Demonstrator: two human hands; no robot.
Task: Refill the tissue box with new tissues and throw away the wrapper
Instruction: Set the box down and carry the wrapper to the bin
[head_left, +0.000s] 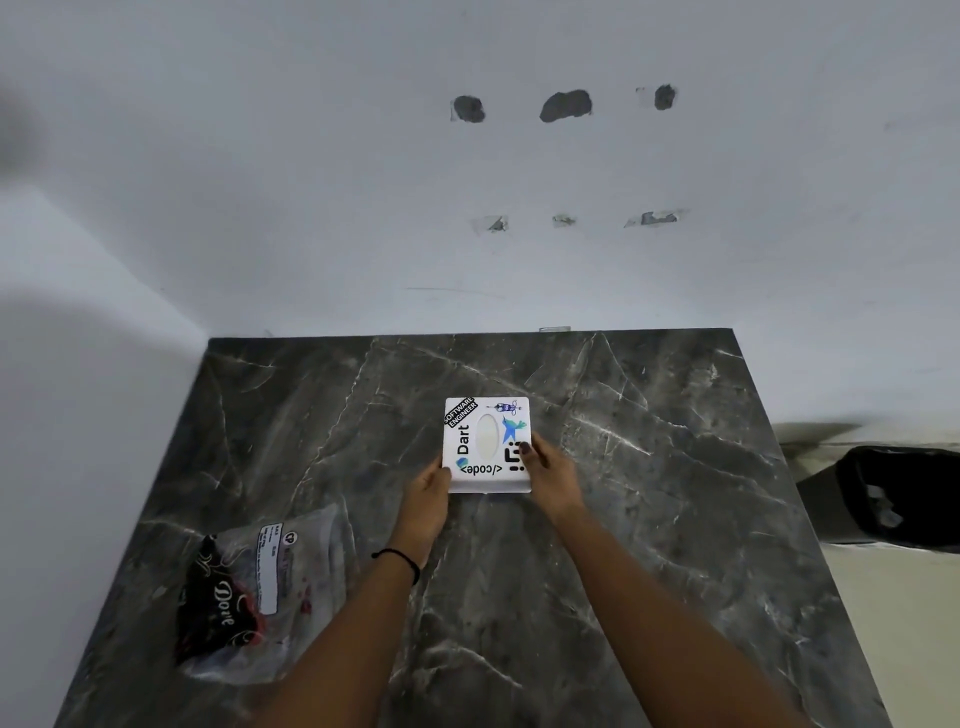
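Sitting on the table: tissue box (487, 444), white and sticker-covered, resting flat near the middle of the dark marble table (649, 467), oval slot facing up.
Handling: looking stiff, light and smooth-sided, probably sliding easily on polished stone; gripping best at the two opposite side walls near the close edge.
Left hand (428, 493): reaching forward, fingers curling against the box's near-left corner, touching it.
Right hand (550, 475): reaching forward, thumb lying over the top's right edge, fingers wrapping the right side.
Hold: both hands pinching the box between them.
Lying near left: wrapper (254, 597), thin crinkly plastic, looking limp and slack, well apart from the box.
Standing far right, off the table: bin (893, 493), black-lined.
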